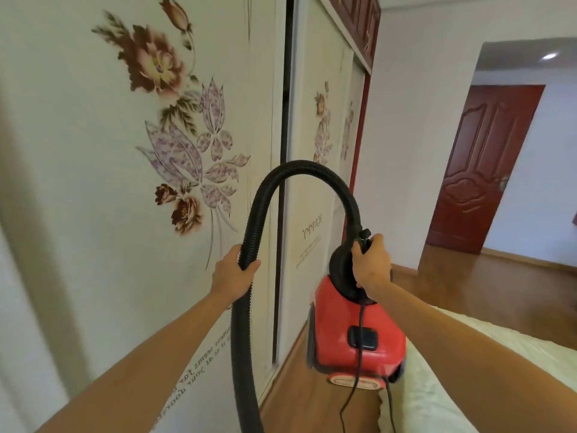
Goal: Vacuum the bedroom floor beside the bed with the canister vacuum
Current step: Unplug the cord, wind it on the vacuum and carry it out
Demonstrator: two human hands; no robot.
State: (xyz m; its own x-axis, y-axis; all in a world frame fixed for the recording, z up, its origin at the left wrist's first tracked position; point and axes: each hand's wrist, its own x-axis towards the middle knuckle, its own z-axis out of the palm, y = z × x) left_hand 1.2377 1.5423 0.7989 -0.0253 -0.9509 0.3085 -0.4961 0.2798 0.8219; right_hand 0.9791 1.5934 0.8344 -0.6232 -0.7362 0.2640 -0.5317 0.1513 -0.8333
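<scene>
The right hand [371, 264] is closed on the top handle of the red plastic canister vacuum [356, 335], seemingly bearing its rigid weight; the left hand [232, 275] wraps the floppy black ribbed hose [299, 173].

You get mirrored print on the wardrobe doors only. The far sliding door [315, 182] carries "HAPPY" [312, 227], reversed, with smaller lines under it too blurred to read. The near sliding door [140, 151] has tilted mirrored script low down [203, 360]; only "seems" and "your" come through. Nothing readable on the red vacuum [359, 332].
</scene>
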